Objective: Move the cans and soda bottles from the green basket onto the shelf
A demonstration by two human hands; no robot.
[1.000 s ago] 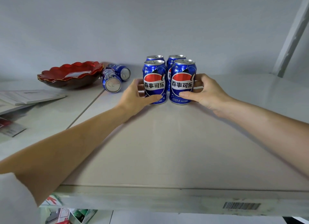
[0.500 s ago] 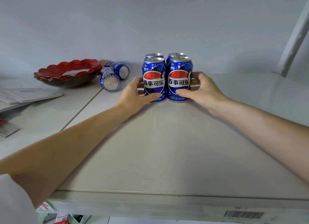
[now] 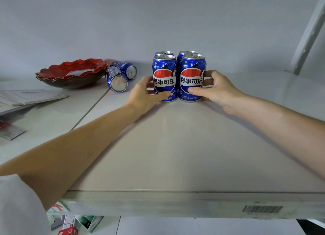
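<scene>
On shelf, 4 upright blue cans, hand-held

Both arms reach forward, left grip and right grip curled inward.

The cans are glossy printed metal with bare silvery ends, the shelf is smooth matt beige, the bowl shines red, and the booklet is matt paper.

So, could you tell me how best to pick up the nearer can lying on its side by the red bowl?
Grip the nearer lying can across its round body from above; its end faces forward and the red bowl crowds its left.
</scene>
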